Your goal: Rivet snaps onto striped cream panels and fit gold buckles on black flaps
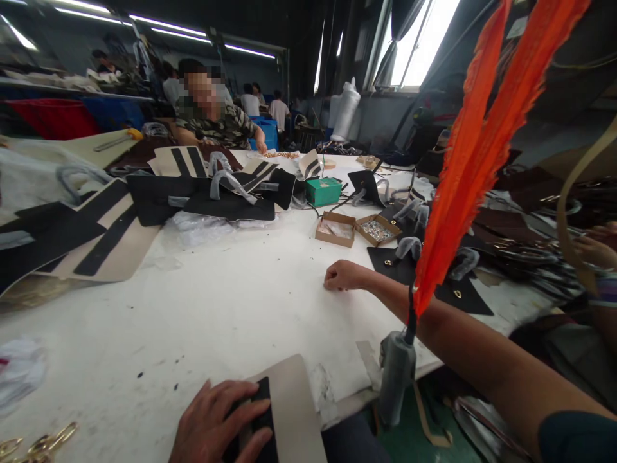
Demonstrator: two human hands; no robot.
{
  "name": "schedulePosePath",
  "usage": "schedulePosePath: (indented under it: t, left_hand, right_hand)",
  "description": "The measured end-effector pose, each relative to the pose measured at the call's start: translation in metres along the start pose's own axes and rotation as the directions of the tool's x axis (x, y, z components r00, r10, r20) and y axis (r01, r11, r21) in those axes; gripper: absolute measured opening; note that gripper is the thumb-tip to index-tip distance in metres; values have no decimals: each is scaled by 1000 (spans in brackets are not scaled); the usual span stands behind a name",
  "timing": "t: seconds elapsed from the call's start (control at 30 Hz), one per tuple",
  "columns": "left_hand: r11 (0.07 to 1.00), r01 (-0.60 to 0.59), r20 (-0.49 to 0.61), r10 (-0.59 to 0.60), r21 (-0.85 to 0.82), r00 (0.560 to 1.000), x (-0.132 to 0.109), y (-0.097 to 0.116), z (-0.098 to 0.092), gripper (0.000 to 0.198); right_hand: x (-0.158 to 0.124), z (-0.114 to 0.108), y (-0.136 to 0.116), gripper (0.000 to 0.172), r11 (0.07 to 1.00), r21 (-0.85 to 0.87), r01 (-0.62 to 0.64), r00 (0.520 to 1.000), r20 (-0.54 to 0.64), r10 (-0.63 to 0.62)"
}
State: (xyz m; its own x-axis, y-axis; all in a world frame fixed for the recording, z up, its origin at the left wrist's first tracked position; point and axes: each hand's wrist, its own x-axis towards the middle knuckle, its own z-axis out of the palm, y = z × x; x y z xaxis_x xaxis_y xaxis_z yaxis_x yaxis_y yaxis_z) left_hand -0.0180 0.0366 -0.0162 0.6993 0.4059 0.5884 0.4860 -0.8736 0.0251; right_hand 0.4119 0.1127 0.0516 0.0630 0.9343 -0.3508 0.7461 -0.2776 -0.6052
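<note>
At the table's front edge my left hand (219, 424) lies with its fingers spread on a beige panel (294, 405) that has a black strip (263, 418) on it. The panel runs out of the picture at the bottom. Stretched across the white table from the right, my right hand (344, 275) is closed, fingers curled down near the tabletop. Whatever it may hold is hidden. Beyond it stand a cardboard box (336, 229) with pale contents and another box (377, 229) of small shiny metal parts. To its right are black panels (463, 299) with wrapped handles and gold fittings.
A grey cylinder (398, 379) with orange-red strips (470, 148) hangs in front of my right arm. Stacked black and beige panels (110, 231) fill the left side. Gold chain links (45, 447) lie front left. A person (216, 122) works across the table, beyond a green box (323, 191).
</note>
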Motion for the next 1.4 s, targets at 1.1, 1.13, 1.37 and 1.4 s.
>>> schedulePosePath:
  t: [1.1, 1.13, 1.37, 1.4]
  left_hand:
    - [996, 55, -12, -56, -66, 998, 2, 8, -2, 27]
    - [996, 58, -3, -59, -69, 998, 1, 8, -1, 27]
    - [993, 93, 29, -91, -78, 995, -4, 7, 1, 27]
    - [992, 97, 26, -95, -79, 995, -4, 7, 1, 26]
  right_hand:
    - [5, -4, -28, 10, 937, -345, -64, 975, -223, -15]
    - [5, -5, -28, 11, 934, -354, -59, 978, -206, -17]
    - [10, -10, -31, 11, 893, -444, -71, 990, -143, 8]
    - [11, -11, -32, 15, 889, -452, -77, 991, -134, 18]
